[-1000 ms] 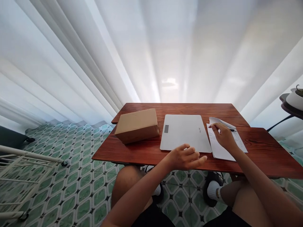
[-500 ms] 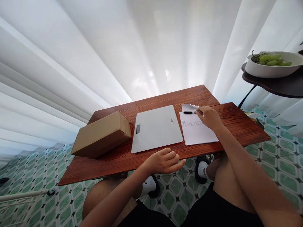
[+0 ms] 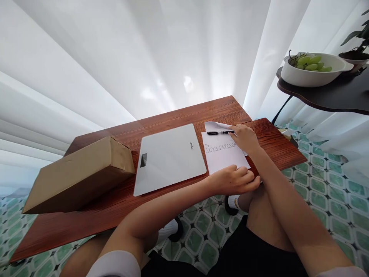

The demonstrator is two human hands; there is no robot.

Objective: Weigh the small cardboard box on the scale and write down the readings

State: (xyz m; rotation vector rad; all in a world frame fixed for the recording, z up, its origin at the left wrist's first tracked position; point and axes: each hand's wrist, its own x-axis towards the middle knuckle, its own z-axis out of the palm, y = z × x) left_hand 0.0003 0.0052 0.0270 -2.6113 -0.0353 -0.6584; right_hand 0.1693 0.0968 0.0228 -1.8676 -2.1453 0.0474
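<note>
Two hands are at work on the sheet of paper (image 3: 223, 156), which lies on the wooden table (image 3: 178, 115) just right of the flat white scale (image 3: 170, 157). The right hand (image 3: 245, 138) rests on the far part of the sheet with its fingertips on the black pen (image 3: 220, 132), which lies across the top of the page beside a curled-up corner; the fingers look loosely bent around the pen's end, though whether they have truly gripped it I cannot tell. The left hand (image 3: 235, 180) is at the sheet's near edge by the table's rim, fingers curled and pressing down, holding nothing that shows. A cardboard box (image 3: 80, 177) sits well apart at the table's left end, and a bowl of green grapes (image 3: 313, 69) stands on a dark side shelf to the right. To do this well, I judge the near hand should keep the page flat and steady so it cannot slide toward the rim, while the far hand closes fully on the pen before lifting it, and smooths the curled corner before the tip meets the printed rows.
</note>
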